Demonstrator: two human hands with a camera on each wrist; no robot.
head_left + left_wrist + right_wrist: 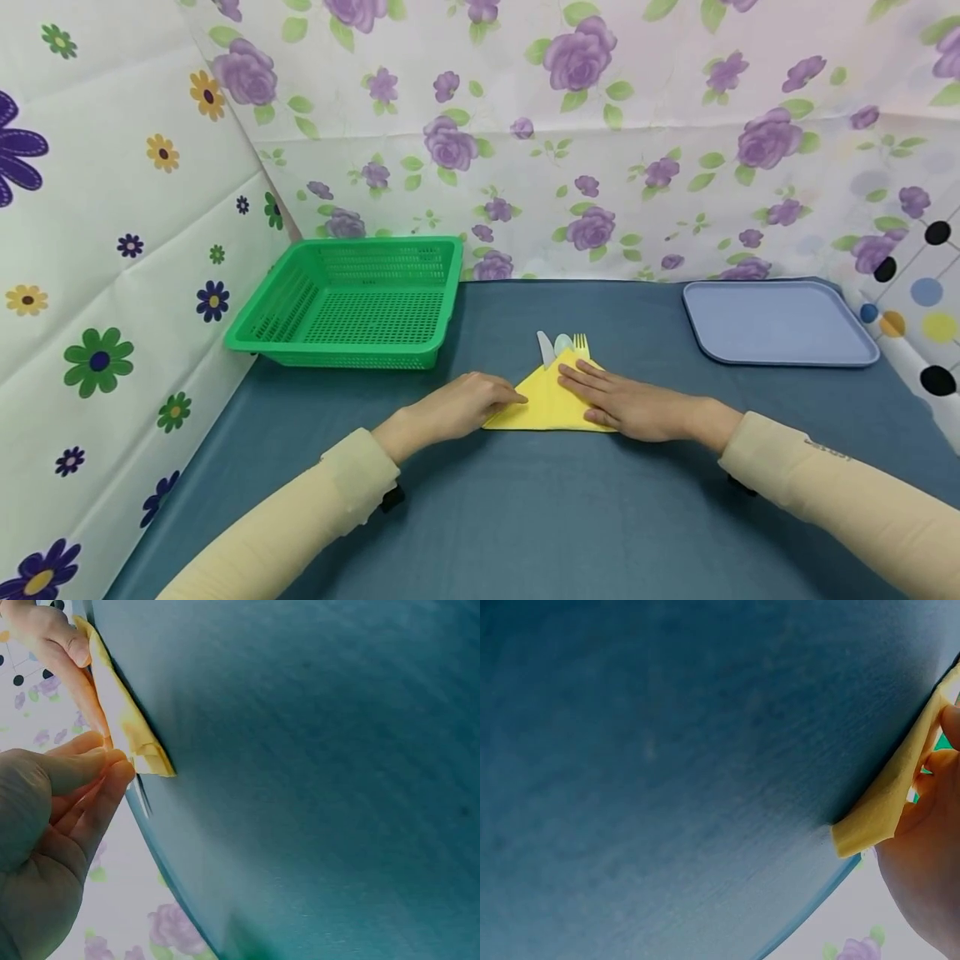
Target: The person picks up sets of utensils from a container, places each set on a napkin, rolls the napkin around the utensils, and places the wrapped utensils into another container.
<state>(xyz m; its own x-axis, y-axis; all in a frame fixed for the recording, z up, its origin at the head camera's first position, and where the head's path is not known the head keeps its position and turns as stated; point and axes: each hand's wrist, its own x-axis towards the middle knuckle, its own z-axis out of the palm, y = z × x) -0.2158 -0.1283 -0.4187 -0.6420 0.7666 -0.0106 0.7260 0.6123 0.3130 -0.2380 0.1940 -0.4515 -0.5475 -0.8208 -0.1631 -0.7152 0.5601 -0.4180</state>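
A yellow napkin (pixel 542 407), folded into a triangle, lies on the table. From its top stick out a white knife (pixel 546 348), a pale spoon (pixel 562 342) and a yellowish fork (pixel 581 344); their lower parts are hidden under the napkin. My left hand (pixel 468 406) is at the napkin's left side, and in the left wrist view its thumb and fingertips (pixel 112 761) come together in a pinch at the napkin. With fingers extended, my right hand (pixel 630 404) rests flat on the napkin's right half. The right wrist view shows the napkin's corner (pixel 874 821) beside that hand.
A green plastic basket (pixel 438 354) stands at the back left of the blue table (pixel 510 517). At the back right lies a light blue tray (pixel 780 321). Flowered sheets (pixel 510 92) hang behind the table and along its sides.
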